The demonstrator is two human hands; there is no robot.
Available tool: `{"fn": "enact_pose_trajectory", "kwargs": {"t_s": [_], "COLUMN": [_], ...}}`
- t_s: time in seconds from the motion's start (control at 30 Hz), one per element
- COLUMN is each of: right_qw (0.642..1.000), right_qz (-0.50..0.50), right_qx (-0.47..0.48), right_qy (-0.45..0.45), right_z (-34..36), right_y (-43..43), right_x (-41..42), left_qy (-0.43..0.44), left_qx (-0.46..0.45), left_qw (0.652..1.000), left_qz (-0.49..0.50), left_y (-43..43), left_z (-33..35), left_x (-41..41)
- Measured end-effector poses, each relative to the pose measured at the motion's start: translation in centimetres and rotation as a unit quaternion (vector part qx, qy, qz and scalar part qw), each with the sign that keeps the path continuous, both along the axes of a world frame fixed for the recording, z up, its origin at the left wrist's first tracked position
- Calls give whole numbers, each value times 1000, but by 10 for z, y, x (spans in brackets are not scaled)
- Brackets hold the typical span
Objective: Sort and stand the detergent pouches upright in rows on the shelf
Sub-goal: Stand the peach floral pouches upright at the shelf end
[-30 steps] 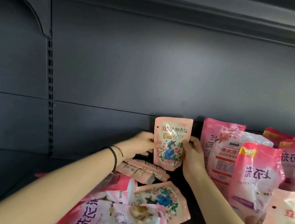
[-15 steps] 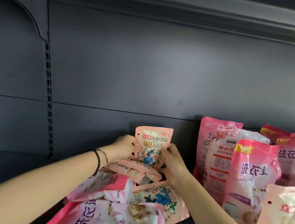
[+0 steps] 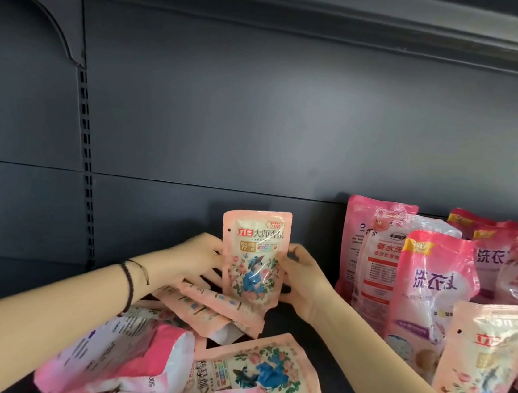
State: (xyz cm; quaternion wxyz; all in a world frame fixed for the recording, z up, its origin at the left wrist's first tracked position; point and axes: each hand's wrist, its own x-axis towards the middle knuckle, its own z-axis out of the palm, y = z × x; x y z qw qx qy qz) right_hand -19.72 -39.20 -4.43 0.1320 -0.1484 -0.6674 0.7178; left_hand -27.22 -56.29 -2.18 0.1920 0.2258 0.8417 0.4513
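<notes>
Well back on the shelf [image 3: 16,275], near its back edge, a small pink pouch [image 3: 252,257] stood upright between both hands, printed front toward the camera. The left hand [image 3: 194,258] gripped its left side with curled fingers, and the right hand [image 3: 301,280] gripped its right side likewise. Whether its bottom rested on anything, I could not tell. A heap of flat pouches [image 3: 212,307] lay just below it and spread toward the front left. Toward the right end, larger pink pouches [image 3: 431,287] stood in rows, and a flowered pouch [image 3: 486,367] stood near the front edge.
</notes>
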Motion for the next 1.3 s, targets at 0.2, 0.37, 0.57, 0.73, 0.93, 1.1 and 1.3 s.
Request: {"fn": "enact_pose_trajectory", "kwargs": {"t_s": [0.2, 0.37, 0.57, 0.73, 0.93, 1.1, 1.3], "right_qw": [998, 994, 966, 842, 635, 519, 493], "right_qz": [-63, -100, -177, -172, 18, 69, 112], "right_qx": [11, 32, 186, 490, 773, 851, 862], "right_qy": [-1, -10, 35, 146, 6, -25, -13], "right_z": [3, -9, 7, 52, 88, 76, 58], "right_y": [27, 41, 44, 34, 15, -3, -44], "right_x": [-19, -33, -31, -17, 0, 7, 12], "left_qy": [31, 48, 61, 256, 488, 556, 582], "left_qx": [14, 12, -7, -182, -415, -452, -471], "left_qw": [999, 997, 997, 949, 756, 670, 628], "left_qz": [35, 65, 53, -11, -134, -196, -214], "left_y": [41, 61, 66, 41, -17, -46, -74], "left_z": [-1, -8, -9, 14, 55, 52, 37], "left_x": [-13, -25, -30, -33, -13, -6, -9]}}
